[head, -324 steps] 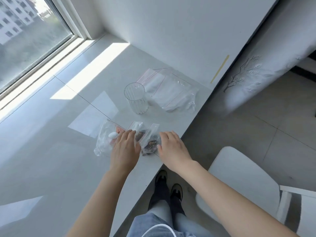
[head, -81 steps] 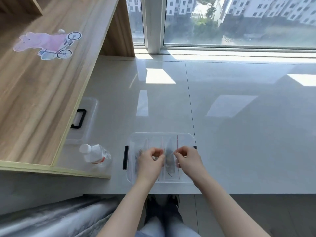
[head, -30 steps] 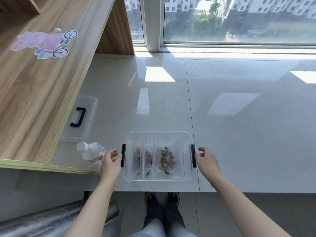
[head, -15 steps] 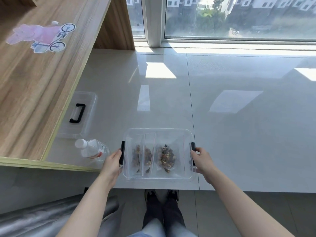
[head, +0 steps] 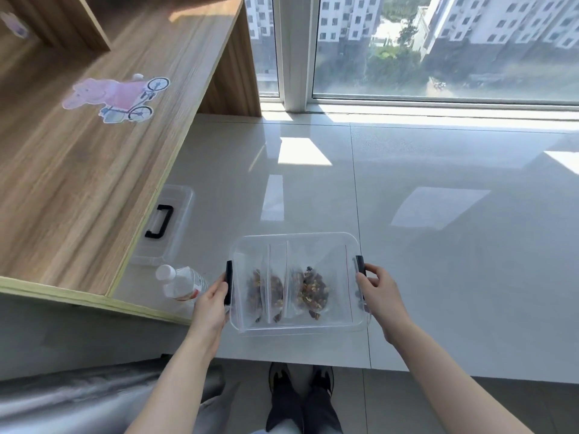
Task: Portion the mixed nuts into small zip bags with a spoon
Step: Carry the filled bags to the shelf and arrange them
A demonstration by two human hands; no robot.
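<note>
Between the two hands sits a clear box (head: 297,242) on the surface (head: 438,277), two zip bags of nuts (head: 288,292) inside. Left hand (head: 211,305) curls around its black left clip; right hand (head: 380,296) grips the right clip, both forearms reaching forward.

Box (head: 297,330) now lifted by hands

Two small clear zip bags (head: 293,286) holding brown mixed nuts (head: 312,292) lie flat, side by side, inside a clear plastic bin (head: 296,328).
</note>
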